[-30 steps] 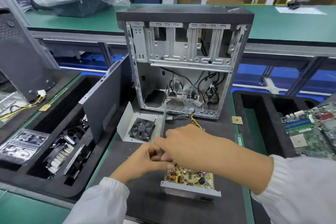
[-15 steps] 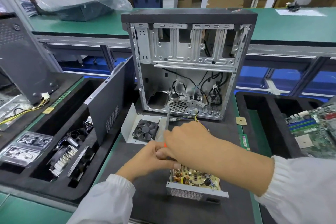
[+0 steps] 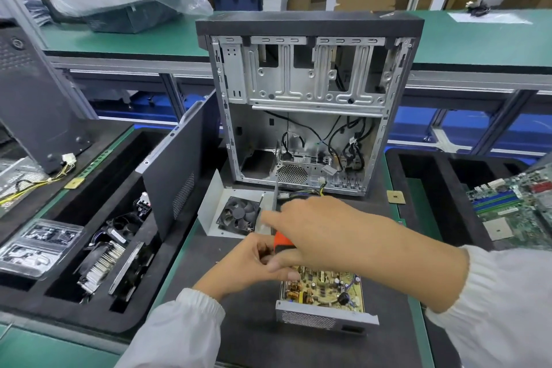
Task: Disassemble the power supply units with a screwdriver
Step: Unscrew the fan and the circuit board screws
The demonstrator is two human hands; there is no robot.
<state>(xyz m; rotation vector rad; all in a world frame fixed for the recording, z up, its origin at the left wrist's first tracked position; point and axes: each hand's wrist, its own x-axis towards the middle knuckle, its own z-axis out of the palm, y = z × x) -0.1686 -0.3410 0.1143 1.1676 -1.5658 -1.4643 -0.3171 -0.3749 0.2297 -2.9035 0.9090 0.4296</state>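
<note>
Your right hand (image 3: pixel 322 236) grips the screwdriver (image 3: pixel 276 218). Your left hand (image 3: pixel 251 263) is curled beside it, contents hidden. Both hover over the power supply (image 3: pixel 322 299).

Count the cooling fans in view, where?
2 clear: black fan on the white cover plate left of the hands; heatsink fan in the left foam tray. More may be hidden there.

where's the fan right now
In the head view the fan lies on a white metal plate on the black mat, left of centre, just in front of the open case and beyond the left hand.
</note>
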